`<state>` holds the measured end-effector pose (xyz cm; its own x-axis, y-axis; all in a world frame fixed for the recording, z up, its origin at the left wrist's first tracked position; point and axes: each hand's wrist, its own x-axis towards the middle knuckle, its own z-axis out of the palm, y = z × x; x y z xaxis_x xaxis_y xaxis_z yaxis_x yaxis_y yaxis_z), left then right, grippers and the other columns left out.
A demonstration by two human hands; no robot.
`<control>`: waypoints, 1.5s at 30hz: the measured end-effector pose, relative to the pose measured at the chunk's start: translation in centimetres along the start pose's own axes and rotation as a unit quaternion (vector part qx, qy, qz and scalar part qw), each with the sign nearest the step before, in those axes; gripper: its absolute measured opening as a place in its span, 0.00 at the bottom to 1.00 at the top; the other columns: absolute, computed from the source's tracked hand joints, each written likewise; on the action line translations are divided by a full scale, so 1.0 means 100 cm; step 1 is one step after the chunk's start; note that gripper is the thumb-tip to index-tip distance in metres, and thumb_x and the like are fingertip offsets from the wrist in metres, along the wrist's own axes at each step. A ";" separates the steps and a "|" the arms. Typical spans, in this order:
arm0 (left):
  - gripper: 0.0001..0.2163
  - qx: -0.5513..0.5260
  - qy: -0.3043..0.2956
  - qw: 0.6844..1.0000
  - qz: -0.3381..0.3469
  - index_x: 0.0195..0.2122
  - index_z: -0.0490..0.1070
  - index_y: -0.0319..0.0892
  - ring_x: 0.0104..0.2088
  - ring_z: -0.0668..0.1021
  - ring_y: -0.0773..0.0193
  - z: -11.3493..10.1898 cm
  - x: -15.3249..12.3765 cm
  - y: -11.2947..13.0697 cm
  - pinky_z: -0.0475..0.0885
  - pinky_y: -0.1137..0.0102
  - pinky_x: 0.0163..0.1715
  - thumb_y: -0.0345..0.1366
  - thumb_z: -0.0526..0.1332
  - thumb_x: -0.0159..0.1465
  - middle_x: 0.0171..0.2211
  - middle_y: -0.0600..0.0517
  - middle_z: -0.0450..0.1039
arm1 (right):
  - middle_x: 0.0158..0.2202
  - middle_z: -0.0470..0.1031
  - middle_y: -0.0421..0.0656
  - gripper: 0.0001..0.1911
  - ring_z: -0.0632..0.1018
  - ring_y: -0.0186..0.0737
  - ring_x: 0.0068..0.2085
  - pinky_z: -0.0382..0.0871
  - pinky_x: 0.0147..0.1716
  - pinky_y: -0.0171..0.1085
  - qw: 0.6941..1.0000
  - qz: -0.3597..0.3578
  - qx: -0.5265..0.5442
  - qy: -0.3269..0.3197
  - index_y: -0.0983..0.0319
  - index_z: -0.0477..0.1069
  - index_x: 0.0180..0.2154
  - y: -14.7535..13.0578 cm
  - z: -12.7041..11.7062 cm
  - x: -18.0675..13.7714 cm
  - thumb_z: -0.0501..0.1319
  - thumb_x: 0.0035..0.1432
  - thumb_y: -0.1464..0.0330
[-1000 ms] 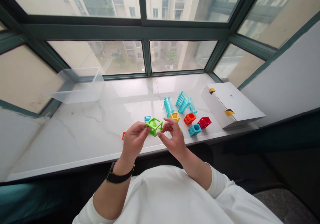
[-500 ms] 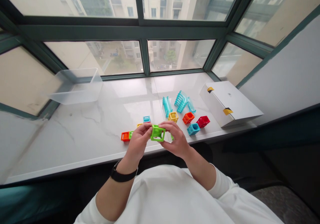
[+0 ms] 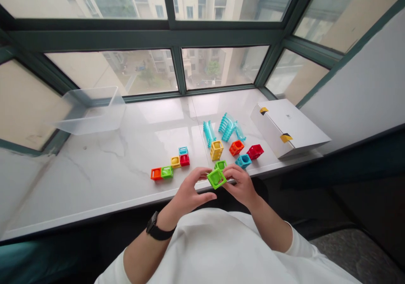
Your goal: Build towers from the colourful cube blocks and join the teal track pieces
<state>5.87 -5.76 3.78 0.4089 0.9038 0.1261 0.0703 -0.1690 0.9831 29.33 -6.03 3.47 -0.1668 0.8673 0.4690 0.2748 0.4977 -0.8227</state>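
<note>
A green hollow cube block [image 3: 217, 178] is held up over the sill's front edge by my right hand [image 3: 242, 185], its fingers pinching the right side. My left hand [image 3: 193, 191] is beside the block's left, thumb and fingers spread apart. Just behind the held block, another green block [image 3: 220, 165] shows in part. A yellow block [image 3: 217, 150] stands farther back. To the left lie an orange block [image 3: 156, 174] and a green block [image 3: 167, 172] side by side, then a small yellow block [image 3: 175, 162], a red block [image 3: 184, 160] and a blue block [image 3: 183, 150] touching one another.
On the right lie an orange-red block [image 3: 236, 147], a blue block [image 3: 243, 161] and a dark red block [image 3: 255, 151]. Clear teal track pieces [image 3: 209, 133] lie behind. A white box [image 3: 294, 123] stands at right, a clear plastic bin [image 3: 91, 123] at left. Windows line the back.
The green block has moved to the right and tilted. My left hand has come off it and its fingers have spread; my right hand keeps hold. The view has shifted slightly.
</note>
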 end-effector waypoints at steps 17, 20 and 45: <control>0.19 0.180 0.073 0.980 0.049 0.56 0.77 0.49 0.53 0.82 0.53 0.029 0.055 -0.033 0.78 0.57 0.56 0.38 0.74 0.64 0.53 0.46 0.81 | 0.41 0.78 0.44 0.03 0.80 0.41 0.38 0.80 0.39 0.39 0.991 0.088 -0.069 0.068 0.57 0.79 0.39 0.038 -0.015 -0.007 0.67 0.67 0.65; 0.28 0.212 0.073 0.973 0.062 0.62 0.72 0.49 0.58 0.80 0.51 0.034 0.063 -0.046 0.76 0.53 0.61 0.35 0.75 0.62 0.57 0.45 0.79 | 0.40 0.80 0.44 0.05 0.81 0.42 0.39 0.79 0.39 0.39 0.987 0.106 -0.082 0.090 0.58 0.80 0.39 0.049 -0.017 -0.005 0.67 0.67 0.63; 0.24 0.142 0.076 0.987 0.005 0.60 0.73 0.47 0.54 0.83 0.54 0.042 0.063 -0.083 0.79 0.53 0.59 0.33 0.72 0.63 0.55 0.46 0.81 | 0.37 0.80 0.44 0.06 0.81 0.43 0.38 0.79 0.38 0.40 0.979 0.150 -0.100 0.097 0.58 0.79 0.36 0.070 -0.003 -0.016 0.67 0.65 0.64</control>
<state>11.65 -0.35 -4.14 0.2721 0.9461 0.1759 0.3276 -0.2629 0.9075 31.83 -3.91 -2.98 0.1272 0.9500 0.2851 0.4669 0.1962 -0.8623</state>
